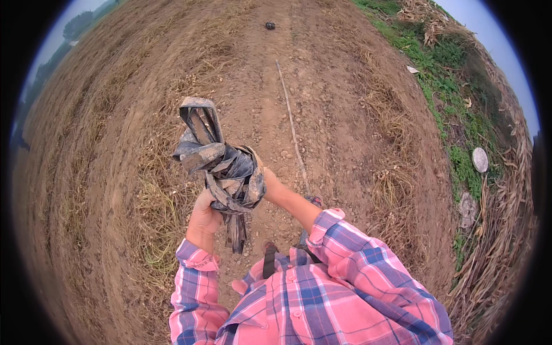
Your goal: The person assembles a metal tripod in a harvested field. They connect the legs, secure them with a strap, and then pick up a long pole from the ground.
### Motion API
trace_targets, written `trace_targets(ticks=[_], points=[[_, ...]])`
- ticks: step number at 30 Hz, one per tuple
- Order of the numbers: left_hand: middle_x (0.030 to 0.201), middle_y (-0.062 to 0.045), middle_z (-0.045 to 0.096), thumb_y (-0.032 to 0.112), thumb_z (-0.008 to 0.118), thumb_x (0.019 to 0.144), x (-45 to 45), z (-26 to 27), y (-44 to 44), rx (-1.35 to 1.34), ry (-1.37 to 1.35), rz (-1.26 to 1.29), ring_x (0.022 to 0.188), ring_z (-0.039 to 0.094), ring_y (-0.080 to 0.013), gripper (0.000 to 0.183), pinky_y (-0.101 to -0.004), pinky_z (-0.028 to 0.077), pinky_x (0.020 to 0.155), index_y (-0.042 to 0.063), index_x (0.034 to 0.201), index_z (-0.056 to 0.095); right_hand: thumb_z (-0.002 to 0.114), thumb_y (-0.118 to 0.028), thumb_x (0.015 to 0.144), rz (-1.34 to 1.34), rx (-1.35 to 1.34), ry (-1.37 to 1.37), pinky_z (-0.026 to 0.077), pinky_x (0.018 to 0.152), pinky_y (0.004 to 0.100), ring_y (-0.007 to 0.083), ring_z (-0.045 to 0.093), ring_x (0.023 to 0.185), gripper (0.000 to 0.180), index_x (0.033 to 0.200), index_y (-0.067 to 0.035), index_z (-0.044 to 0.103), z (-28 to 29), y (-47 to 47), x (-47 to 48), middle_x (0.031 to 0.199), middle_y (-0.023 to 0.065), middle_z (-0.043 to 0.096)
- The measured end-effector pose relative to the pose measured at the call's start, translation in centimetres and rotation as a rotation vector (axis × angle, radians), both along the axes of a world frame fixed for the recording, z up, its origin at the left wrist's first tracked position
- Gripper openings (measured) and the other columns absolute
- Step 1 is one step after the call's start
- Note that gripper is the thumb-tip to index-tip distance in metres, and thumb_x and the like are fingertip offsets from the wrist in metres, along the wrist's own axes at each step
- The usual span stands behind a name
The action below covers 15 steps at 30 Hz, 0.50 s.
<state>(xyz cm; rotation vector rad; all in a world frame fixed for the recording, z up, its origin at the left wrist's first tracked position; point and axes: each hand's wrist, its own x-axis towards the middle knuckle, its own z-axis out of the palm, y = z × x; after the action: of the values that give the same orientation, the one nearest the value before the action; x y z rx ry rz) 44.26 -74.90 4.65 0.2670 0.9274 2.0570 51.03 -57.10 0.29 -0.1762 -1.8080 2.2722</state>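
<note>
A bundle of flat black plastic tape (pixel 236 174), smeared with dried soil, is held up between my two hands over the field. Wrapped turns form its middle, long loops stick out at the upper left, and a short tail hangs below. My left hand (pixel 207 215) grips the bundle's lower left side. Around its right side is my right hand (pixel 263 177), its fingers mostly hidden behind the tape. On the soil ahead, a long narrow strip (pixel 291 118) runs away from near my feet. Farther off lies a small dark bundle (pixel 270 26).
Dry plant rows (pixel 161 215) lie on the left, with more dried plants (pixel 390 185) on the right. Beyond them are a green weedy verge (pixel 448 86), a pale round object (pixel 480 160) and heaped dry stalks (pixel 504 241). My shoe (pixel 315 201) shows below the strip.
</note>
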Motion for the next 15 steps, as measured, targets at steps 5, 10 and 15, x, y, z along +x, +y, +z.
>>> trace_targets(ticks=[5, 10, 15], points=[[0.112, -0.007, 0.061, 0.012, 0.068, 0.082, -2.1, 0.4, 0.7, -0.313, 0.129, 0.281, 0.099, 0.063, -0.0186, 0.053, -0.0349, 0.052, 0.087, 0.007, 0.129, 0.044, 0.06, -0.021, 0.09, 0.15, 0.668, -0.254, 0.051, 0.073, 0.0454, 0.0344, 0.067, 0.083, 0.023, 0.105, -0.003, 0.064, 0.0, -1.7, 2.4, 0.083, 0.0192, 0.067], [0.108, -0.022, 0.062, 0.039, 0.079, 0.062, -4.0, -1.9, -2.3, -1.386, 1.017, 0.332, 0.099, 0.062, -0.0424, 0.086, -0.0498, 0.051, 0.084, 0.012, 0.134, 0.04, 0.065, -0.033, 0.086, 0.481, 0.989, -0.264, 0.051, 0.077, 0.049, 0.0396, 0.066, 0.089, 0.032, 0.102, -0.005, 0.065, 1.4, -1.2, 2.8, 0.089, 0.02, 0.068], [0.106, -0.018, 0.057, 0.034, 0.081, 0.06, -2.0, -3.1, -4.5, -1.602, 1.136, 0.111, 0.099, 0.062, -0.0375, 0.085, -0.0478, 0.05, 0.081, 0.019, 0.138, 0.047, 0.071, -0.043, 0.082, 0.543, 1.152, -0.19, 0.053, 0.079, 0.0465, 0.0367, 0.067, 0.091, 0.039, 0.102, -0.009, 0.068, 3.7, 1.1, -0.4, 0.092, 0.0175, 0.069]])
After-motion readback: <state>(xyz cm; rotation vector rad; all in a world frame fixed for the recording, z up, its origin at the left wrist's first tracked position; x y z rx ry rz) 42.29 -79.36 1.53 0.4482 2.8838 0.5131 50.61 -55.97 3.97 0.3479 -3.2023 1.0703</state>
